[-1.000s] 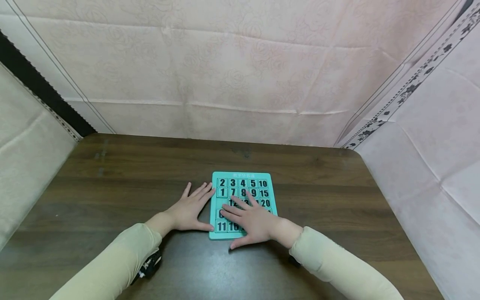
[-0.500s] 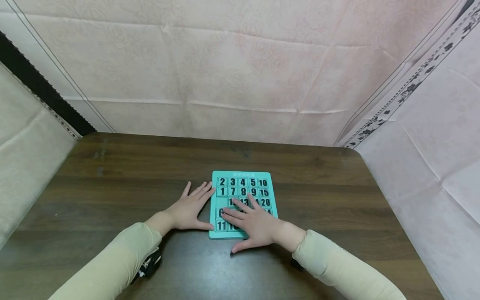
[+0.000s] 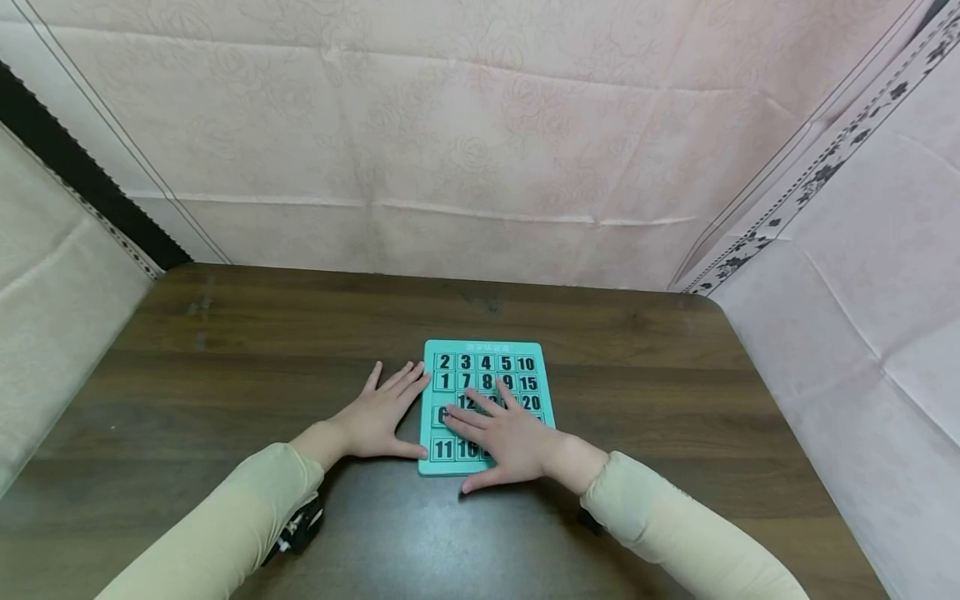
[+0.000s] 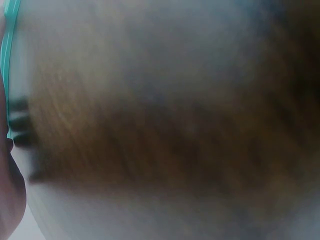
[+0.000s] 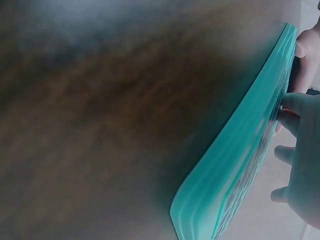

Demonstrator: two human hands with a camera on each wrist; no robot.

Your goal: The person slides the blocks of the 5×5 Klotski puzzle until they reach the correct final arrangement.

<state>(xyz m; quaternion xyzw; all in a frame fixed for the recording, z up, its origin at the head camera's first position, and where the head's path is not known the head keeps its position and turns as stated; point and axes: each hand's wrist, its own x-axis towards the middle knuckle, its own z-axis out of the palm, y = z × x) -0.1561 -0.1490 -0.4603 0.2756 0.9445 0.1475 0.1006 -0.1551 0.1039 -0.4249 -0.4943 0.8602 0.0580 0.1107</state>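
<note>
- Puzzle board (image 3: 487, 350), teal with numbered tiles, flat on wooden table (image 3: 225, 367), near its middle.
- Right hand (image 3: 501, 435) spread over board's lower tiles, fingers straight, pressing.
- Left hand (image 3: 378, 419) flat against board's left edge, fingers extended.

Pale yellow-beige long sleeves (image 3: 247, 508), bare hands.

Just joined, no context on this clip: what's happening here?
A person in cream sleeves works a teal plastic sliding number puzzle board lying flat on a dark wooden table. The right hand rests on the numbered tiles with straight fingers spread over the middle rows. The left hand lies flat on the table against the board's left edge, thumb at its near corner. Both wrist views are mostly blurred.
</note>
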